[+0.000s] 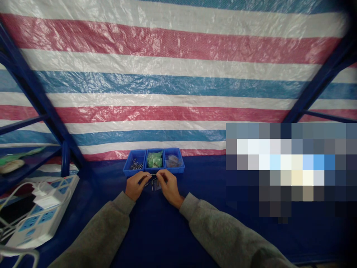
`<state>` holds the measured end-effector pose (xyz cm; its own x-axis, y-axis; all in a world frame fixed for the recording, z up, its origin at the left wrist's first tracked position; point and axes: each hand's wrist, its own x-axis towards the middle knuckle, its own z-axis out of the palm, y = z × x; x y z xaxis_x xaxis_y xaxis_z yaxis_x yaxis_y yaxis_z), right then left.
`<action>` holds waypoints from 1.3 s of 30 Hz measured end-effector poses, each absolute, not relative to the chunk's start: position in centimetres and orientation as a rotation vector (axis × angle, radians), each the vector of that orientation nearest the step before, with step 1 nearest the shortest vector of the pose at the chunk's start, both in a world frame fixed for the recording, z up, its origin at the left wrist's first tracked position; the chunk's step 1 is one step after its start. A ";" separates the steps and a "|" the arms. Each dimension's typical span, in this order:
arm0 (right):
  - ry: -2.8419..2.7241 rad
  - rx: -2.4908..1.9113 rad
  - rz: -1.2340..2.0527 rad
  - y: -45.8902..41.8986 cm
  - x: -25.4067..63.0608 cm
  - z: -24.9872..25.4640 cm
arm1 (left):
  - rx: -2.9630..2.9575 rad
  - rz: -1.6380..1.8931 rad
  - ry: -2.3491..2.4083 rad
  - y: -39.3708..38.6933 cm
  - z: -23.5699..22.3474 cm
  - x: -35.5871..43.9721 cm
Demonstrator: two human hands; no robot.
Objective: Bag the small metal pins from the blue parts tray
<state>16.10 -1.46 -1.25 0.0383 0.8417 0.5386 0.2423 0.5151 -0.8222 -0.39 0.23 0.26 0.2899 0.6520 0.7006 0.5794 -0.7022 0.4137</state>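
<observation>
Between the fingertips of my left hand [136, 185] and my right hand [170, 187] lies a thin, light-coloured rod [152, 174], pinched at each end. Its exact kind is too small to make out. Just under the hands, a small clear plastic bag [157, 185] and a few slim dark-and-silver pieces lie on the blue table [156, 230], partly covered by my fingers. Directly beyond stand three joined blue bins [135, 173]. The left one has slim dark-and-silver pieces [136, 164], the middle one green packets [155, 159], the right one clear plastic bags [173, 161].
A white power strip [52, 223] with a plugged-in charger [47, 195] and cables is at the left. Blue metal frame posts [36, 89] rise on both sides. A striped plastic sheet [173, 85] hangs behind the table. The right side is pixelated.
</observation>
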 end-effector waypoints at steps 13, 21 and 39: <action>-1.641 -0.964 0.528 -1.2 16.1 -1.4 | 2.453 1.447 1.065 -0.5 1.3 -0.3; -1.608 -0.970 0.544 -1.2 16.1 -1.3 | 2.337 1.390 1.261 -0.3 0.8 -0.5; -1.582 -0.971 0.537 -1.3 16.2 -1.3 | 2.484 1.534 1.164 0.5 0.2 -0.6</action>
